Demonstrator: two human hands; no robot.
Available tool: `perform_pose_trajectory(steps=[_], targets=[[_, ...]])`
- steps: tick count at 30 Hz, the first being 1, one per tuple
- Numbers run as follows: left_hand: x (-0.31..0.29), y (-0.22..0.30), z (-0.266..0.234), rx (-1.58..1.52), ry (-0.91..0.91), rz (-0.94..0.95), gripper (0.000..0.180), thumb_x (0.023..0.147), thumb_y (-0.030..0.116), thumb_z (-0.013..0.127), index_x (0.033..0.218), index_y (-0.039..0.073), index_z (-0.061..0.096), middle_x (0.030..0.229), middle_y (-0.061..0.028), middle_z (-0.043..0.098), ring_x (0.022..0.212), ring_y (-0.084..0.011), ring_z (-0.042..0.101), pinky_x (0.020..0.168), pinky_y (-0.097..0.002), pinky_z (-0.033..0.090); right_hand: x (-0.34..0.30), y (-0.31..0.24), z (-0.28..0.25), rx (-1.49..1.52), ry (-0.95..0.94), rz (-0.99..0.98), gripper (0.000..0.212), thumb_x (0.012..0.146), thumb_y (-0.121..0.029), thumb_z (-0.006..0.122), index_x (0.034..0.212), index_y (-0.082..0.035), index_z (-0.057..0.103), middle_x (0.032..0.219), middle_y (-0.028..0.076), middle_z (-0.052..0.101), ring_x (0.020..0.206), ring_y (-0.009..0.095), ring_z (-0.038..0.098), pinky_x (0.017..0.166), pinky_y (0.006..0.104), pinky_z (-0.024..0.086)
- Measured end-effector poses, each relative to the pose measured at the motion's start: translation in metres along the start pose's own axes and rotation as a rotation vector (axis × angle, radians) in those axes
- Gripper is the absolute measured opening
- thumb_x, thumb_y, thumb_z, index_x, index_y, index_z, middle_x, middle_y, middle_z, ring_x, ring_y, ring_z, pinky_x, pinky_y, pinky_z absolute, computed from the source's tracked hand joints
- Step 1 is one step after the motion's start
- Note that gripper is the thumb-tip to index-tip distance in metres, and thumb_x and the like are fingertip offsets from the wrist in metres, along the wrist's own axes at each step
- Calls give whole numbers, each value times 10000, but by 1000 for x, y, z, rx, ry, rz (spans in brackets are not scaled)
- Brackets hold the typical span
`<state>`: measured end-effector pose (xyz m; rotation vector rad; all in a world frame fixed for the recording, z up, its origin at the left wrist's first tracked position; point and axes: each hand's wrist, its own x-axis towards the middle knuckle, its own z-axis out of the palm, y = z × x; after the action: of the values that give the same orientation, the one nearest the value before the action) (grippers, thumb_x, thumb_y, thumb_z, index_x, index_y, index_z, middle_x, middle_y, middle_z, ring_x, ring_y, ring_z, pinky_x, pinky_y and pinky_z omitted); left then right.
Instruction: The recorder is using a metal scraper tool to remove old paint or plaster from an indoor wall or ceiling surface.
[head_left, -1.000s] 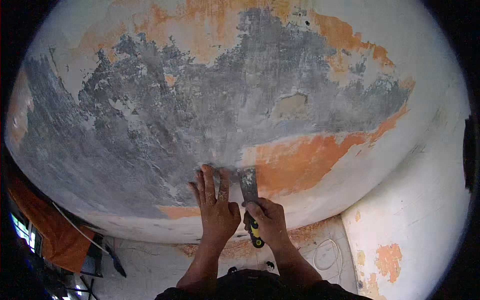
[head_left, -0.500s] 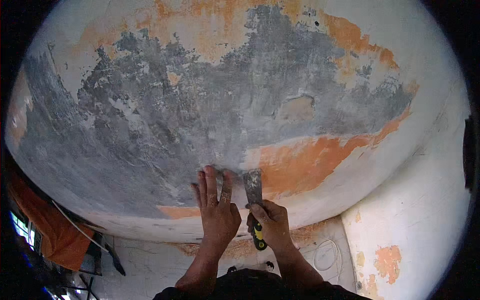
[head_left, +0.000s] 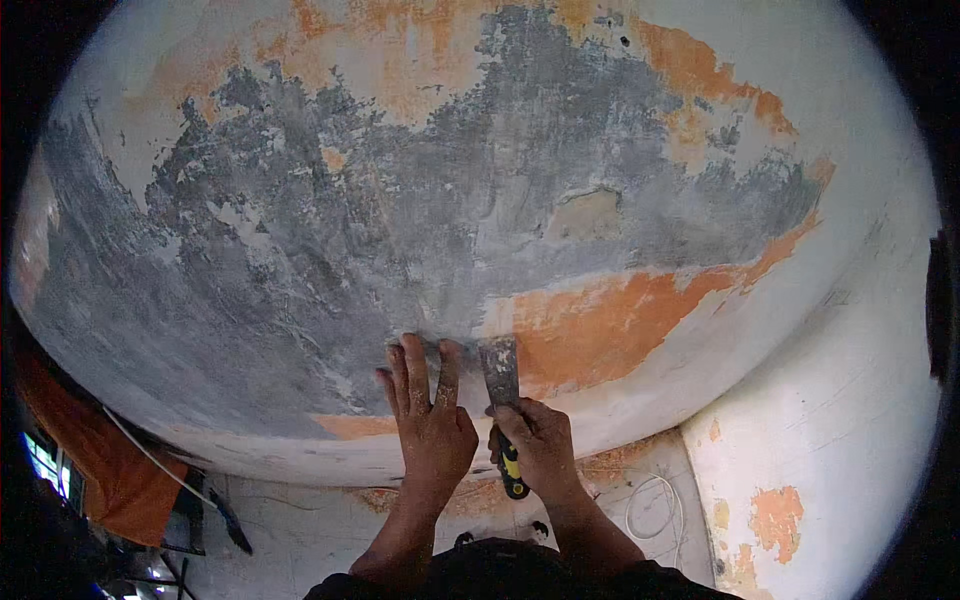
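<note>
In front of me is a wall (head_left: 300, 240) with patches of grey, orange and white where its coating has come away. My right hand (head_left: 540, 440) grips a putty knife (head_left: 500, 372) by its black and yellow handle. The flat metal blade points up and lies against the wall, at the left border of an orange patch (head_left: 610, 335). My left hand (head_left: 432, 420) rests on the wall just left of the blade, fingers stretched and spread, holding nothing. Dust specks cling to its fingers.
Another wall (head_left: 800, 440) with peeling spots meets this one at the right. A white cable (head_left: 655, 510) lies coiled on the floor near that corner, beside orange debris. At the lower left are an orange cloth (head_left: 125, 490) and a thin pole with a dark end (head_left: 232, 525).
Both hands and the putty knife sit very slightly further left in the picture, and the wall has shifted a little too. The grip and the spread fingers are unchanged.
</note>
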<state>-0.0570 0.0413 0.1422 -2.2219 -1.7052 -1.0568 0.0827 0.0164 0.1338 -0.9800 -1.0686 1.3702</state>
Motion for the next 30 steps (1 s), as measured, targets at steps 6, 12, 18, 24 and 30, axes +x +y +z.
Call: perform_pose_trajectory(steps=[6,12,18,24,30], targets=[[-4,-3,2,22,4,31,729,746,-61,473,1449,73,334,1529,-254,101,1410,-475,64,1111,-624,73,-8,-3,0,-36,18,2,283,945,-222,567,962,56,616,658,76,599,559,137,576,521,270,470],[-1,2,-4,-3,-22,-8,728,744,-60,478,1446,73,342,1532,-241,113,1412,-469,69,1112,-622,77,-8,3,0,-54,38,-30,255,953,-192,553,970,53,622,662,69,597,540,127,553,512,268,457],[1,0,-1,2,11,-7,736,725,-73,479,1438,56,352,1536,-242,105,1411,-473,67,1106,-630,79,-9,6,-2,-90,33,-6,258,954,-194,556,965,56,621,655,66,593,541,124,552,518,273,460],[1,-1,0,-11,12,-6,747,713,-81,483,1437,53,356,1538,-239,96,1412,-472,66,1107,-629,82,0,-5,6,-36,4,-35,270,959,-195,545,962,64,620,641,72,591,541,119,548,512,271,456],[0,-1,-1,13,12,5,742,721,-72,479,1440,54,345,1541,-231,97,1410,-473,80,1106,-626,89,-2,5,1,-70,-5,17,285,960,-213,544,959,64,613,635,71,584,532,118,541,504,268,452]])
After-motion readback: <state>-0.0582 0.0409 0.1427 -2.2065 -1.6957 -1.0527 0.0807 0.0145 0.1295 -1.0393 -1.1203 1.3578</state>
